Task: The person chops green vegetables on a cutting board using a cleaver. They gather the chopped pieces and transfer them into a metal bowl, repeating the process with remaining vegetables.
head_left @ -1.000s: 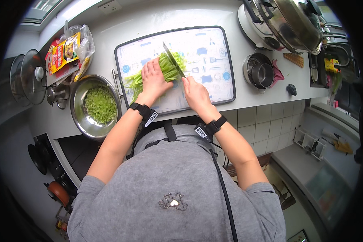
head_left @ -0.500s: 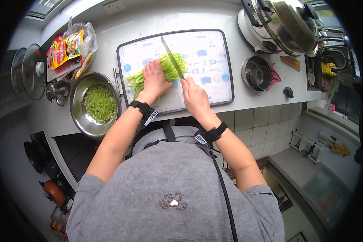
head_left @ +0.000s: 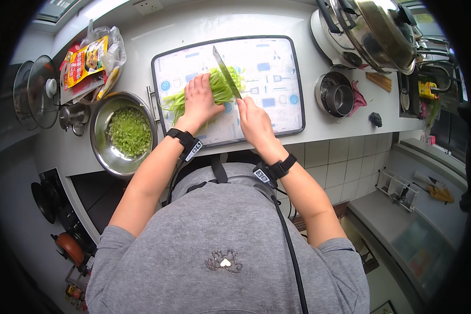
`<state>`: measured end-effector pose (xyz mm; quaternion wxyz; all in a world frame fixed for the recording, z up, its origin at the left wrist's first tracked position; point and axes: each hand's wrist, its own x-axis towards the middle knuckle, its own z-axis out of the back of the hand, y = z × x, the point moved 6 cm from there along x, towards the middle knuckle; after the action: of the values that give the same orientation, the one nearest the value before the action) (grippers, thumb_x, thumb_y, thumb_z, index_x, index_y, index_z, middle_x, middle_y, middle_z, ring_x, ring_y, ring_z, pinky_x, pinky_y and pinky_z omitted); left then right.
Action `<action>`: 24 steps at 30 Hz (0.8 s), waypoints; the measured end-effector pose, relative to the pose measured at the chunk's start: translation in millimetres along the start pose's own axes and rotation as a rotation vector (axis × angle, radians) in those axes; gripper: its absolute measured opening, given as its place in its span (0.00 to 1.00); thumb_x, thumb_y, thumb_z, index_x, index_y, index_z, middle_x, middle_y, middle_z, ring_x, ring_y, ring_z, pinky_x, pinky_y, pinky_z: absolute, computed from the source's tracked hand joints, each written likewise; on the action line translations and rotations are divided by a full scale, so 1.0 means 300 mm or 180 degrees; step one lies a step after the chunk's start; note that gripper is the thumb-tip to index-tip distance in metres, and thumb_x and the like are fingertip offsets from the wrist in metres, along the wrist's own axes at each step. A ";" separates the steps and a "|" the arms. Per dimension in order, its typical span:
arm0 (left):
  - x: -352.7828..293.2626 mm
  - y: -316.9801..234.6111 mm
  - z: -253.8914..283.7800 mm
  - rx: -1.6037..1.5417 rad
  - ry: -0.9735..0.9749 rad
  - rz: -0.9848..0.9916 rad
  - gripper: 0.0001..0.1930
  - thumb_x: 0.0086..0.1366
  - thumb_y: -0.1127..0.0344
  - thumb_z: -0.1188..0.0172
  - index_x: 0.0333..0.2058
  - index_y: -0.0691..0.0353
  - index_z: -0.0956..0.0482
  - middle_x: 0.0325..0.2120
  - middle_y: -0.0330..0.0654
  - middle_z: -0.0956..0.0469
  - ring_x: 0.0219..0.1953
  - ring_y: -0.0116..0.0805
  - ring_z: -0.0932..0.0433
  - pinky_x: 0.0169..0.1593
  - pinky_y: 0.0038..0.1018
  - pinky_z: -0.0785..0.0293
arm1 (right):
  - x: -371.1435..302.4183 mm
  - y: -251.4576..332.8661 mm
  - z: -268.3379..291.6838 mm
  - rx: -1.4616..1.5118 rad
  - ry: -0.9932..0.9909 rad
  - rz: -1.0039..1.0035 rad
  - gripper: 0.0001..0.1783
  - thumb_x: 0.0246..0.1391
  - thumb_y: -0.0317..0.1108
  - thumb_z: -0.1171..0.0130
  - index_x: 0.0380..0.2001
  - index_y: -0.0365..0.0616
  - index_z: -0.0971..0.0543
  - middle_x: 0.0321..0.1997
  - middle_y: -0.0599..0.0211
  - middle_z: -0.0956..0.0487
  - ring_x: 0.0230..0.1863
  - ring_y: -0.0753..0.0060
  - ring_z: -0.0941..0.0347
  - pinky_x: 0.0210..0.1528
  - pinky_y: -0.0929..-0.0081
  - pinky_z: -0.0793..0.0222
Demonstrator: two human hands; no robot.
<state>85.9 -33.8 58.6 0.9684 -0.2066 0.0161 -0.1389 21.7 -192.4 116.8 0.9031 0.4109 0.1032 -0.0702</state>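
A bundle of thin green celery stalks [head_left: 220, 89] lies across the patterned white cutting board [head_left: 272, 57]. My left hand [head_left: 199, 100] presses down on the bundle, fingers curled over it, stalk ends sticking out on both sides. My right hand [head_left: 255, 119] is closed round the handle of a kitchen knife [head_left: 226, 72]. The blade points away from me and crosses the bundle toward its right end, a little right of my left fingers. Some cut green bits lie right of the blade. Left of the board, a steel bowl [head_left: 100, 152] holds chopped green pieces [head_left: 130, 133].
Food packets [head_left: 86, 65] and a small metal pot [head_left: 68, 118] stand at the far left. On the right are nested steel pans [head_left: 337, 99], a pink cloth [head_left: 357, 99], a black scrubber [head_left: 375, 119] and a large lidded pot [head_left: 382, 36]. The counter's front edge runs just before me.
The knife and my right hand have shifted slightly to the right relative to the bundle. My left hand stays on the stalks.
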 end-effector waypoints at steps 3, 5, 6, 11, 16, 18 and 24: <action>-0.004 0.004 0.000 -0.0056 0.0011 0.0051 0.51 0.40 0.57 0.25 0.63 0.63 0.41 0.55 0.52 0.34 0.61 0.52 0.36 0.67 0.45 0.44 | -0.013 0.019 0.009 0.0000 0.0046 0.0056 0.18 0.73 0.45 0.57 0.39 0.40 0.28 0.27 0.38 0.22 0.34 0.29 0.25 0.34 0.42 0.32; -0.003 0.003 -0.002 -0.0124 0.0003 0.0061 0.51 0.40 0.56 0.25 0.63 0.64 0.41 0.55 0.52 0.34 0.61 0.52 0.36 0.67 0.45 0.44 | -0.015 0.022 0.003 -0.0097 0.0089 0.0035 0.18 0.72 0.45 0.56 0.39 0.40 0.27 0.26 0.39 0.21 0.33 0.30 0.25 0.34 0.42 0.31; -0.004 0.002 -0.006 -0.0080 0.0024 0.0068 0.51 0.40 0.56 0.25 0.63 0.64 0.41 0.55 0.52 0.34 0.61 0.52 0.37 0.67 0.45 0.45 | -0.010 0.021 -0.008 -0.0200 0.0118 0.0002 0.18 0.72 0.45 0.56 0.39 0.40 0.27 0.26 0.39 0.21 0.33 0.30 0.24 0.34 0.42 0.31; -0.003 0.001 -0.006 -0.0043 -0.0142 0.0056 0.52 0.38 0.55 0.23 0.62 0.64 0.39 0.55 0.51 0.33 0.62 0.51 0.37 0.68 0.44 0.46 | 0.008 0.027 -0.045 -0.0442 0.0055 0.0114 0.18 0.70 0.46 0.52 0.40 0.40 0.26 0.26 0.44 0.19 0.29 0.36 0.21 0.32 0.45 0.26; -0.002 0.004 -0.006 -0.0085 -0.0141 0.0087 0.52 0.38 0.54 0.23 0.62 0.65 0.38 0.56 0.51 0.34 0.62 0.51 0.37 0.68 0.43 0.46 | -0.018 0.059 -0.043 -0.0418 -0.0172 0.0288 0.16 0.69 0.44 0.49 0.40 0.40 0.27 0.23 0.46 0.20 0.27 0.37 0.21 0.30 0.46 0.26; -0.002 0.005 -0.010 -0.0064 -0.0066 0.0124 0.53 0.38 0.54 0.23 0.62 0.66 0.39 0.56 0.51 0.34 0.62 0.51 0.38 0.68 0.43 0.46 | -0.032 0.053 -0.033 -0.0448 -0.0123 0.0248 0.15 0.69 0.43 0.49 0.40 0.40 0.27 0.23 0.46 0.20 0.27 0.37 0.21 0.30 0.46 0.26; -0.002 0.008 -0.019 -0.0033 0.0022 0.0113 0.54 0.37 0.54 0.23 0.63 0.66 0.40 0.57 0.52 0.35 0.62 0.51 0.38 0.68 0.44 0.47 | -0.008 0.011 -0.060 -0.0438 -0.0050 0.0185 0.16 0.69 0.43 0.50 0.39 0.39 0.26 0.24 0.44 0.20 0.28 0.36 0.21 0.31 0.45 0.26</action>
<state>85.5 -33.9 52.3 0.9696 -0.2108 0.0238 -0.1222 17.8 -176.4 108.2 0.9316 0.3502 0.0889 -0.0400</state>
